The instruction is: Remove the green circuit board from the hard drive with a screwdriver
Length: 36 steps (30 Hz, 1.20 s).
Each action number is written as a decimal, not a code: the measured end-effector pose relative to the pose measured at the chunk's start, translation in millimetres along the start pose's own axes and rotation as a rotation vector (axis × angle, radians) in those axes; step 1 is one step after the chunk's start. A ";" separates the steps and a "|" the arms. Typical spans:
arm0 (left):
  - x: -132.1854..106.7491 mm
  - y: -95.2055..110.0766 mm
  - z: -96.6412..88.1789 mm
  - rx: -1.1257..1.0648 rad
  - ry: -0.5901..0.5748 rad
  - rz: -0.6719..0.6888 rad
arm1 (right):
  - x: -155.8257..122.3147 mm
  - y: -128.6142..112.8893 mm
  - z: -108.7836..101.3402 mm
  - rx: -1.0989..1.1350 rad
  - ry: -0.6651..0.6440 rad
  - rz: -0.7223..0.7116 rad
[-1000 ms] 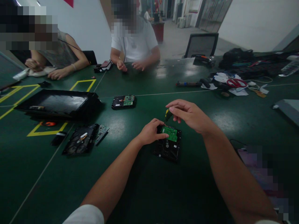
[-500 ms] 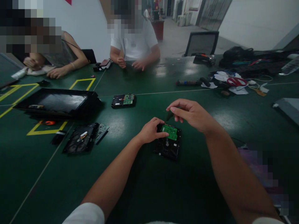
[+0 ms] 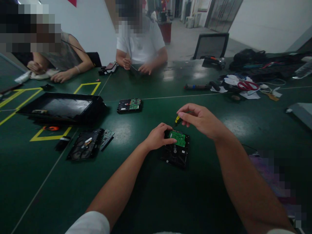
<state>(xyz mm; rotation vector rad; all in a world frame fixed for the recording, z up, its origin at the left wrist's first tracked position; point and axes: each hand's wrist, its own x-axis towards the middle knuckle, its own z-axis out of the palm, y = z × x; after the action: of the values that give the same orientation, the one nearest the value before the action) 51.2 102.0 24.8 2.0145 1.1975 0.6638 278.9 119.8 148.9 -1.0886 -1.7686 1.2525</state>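
Screwdriver (image 3: pixel 177 119) tilted, tip toward hard drive (image 3: pixel 175 155)

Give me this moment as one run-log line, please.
left hand: holds hard drive | right hand: grips screwdriver over circuit board | surface: green table

Black tray (image 3: pixel 65 107), spare drive (image 3: pixel 129 105), probably scissors (image 3: pixel 246 85).

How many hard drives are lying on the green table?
3 hard drives: one under the left hand, one farther back, one opened, at left. Others may be hidden.
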 end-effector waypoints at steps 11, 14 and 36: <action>1.1 -1.9 0.4 0.009 0.001 0.005 | 2.8 4.7 1.3 0.056 -0.049 0.010; 0.9 -2.3 1.1 0.008 0.000 0.005 | 4.7 9.2 2.4 0.148 -0.066 0.035; 0.5 -1.1 0.7 0.000 0.004 0.017 | 2.9 6.5 3.4 0.106 -0.079 0.010</action>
<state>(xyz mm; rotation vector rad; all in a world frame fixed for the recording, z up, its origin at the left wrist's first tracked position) 51.4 102.6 23.6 2.0259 1.1840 0.6759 276.3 122.4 141.9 -1.0010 -1.7359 1.3960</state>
